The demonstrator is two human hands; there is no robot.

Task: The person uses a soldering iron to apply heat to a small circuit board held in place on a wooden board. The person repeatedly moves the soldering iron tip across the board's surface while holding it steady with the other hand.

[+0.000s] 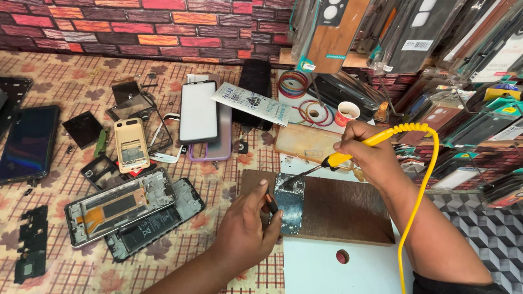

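Hands at work, left hand pinching shiny metal part, right hand gripping yellow soldering iron

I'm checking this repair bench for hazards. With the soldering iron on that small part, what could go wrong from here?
1. The left hand pins the small metal part right beside the soldering iron tip; a slip could burn the fingers.
2. The iron's yellow cord drapes over the right hand's forearm and could snag, jerking the tip.
3. The wooden board under the part could scorch.
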